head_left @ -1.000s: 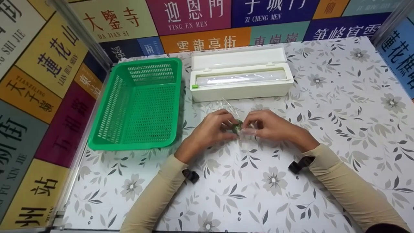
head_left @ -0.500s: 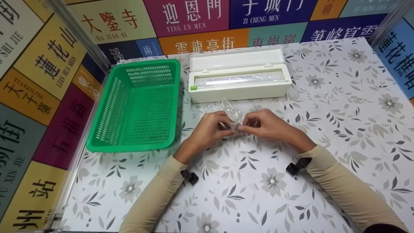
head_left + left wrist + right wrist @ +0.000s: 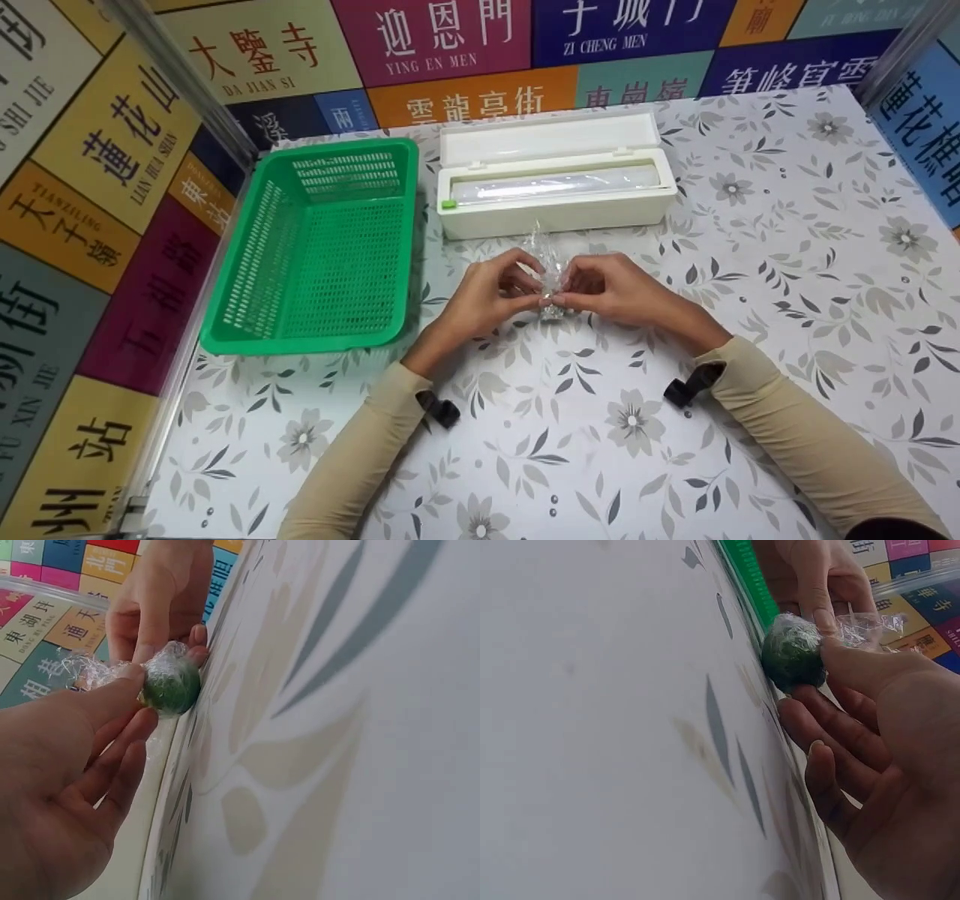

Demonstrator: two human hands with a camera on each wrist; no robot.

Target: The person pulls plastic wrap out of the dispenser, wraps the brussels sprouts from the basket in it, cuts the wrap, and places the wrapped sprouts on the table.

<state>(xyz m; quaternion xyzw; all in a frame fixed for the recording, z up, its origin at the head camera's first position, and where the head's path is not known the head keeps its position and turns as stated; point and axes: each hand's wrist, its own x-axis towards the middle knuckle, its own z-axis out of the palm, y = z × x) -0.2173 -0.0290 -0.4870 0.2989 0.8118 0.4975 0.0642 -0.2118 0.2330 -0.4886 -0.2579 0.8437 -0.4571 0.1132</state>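
Observation:
A small round green fruit [image 3: 172, 686], like a lime, is wrapped in cling film [image 3: 866, 628] close over the table. The film is gathered into a crumpled, clear tail that points away from me in the head view. My left hand [image 3: 491, 289] pinches the gathered film between thumb and fingers at the fruit's left side. From the right, my right hand [image 3: 619, 289] pinches the same gathers, its thumb tip close to the left thumb. In the right wrist view the fruit [image 3: 791, 660] shows dark green under shiny film, with fingertips right at its underside.
A green plastic basket [image 3: 409, 247] stands to the left of my hands. Behind them is a white cling film box [image 3: 555, 220] with its lid raised and a film roll [image 3: 555, 185] inside. Printed panels [image 3: 457, 97] wall the back and sides of the flower-patterned table [image 3: 450, 465].
Green showed between my hands a second ago; now crinkled film covers that spot in the head view. The film tail has bunched up and swung more upright, and both thumbs have come together.

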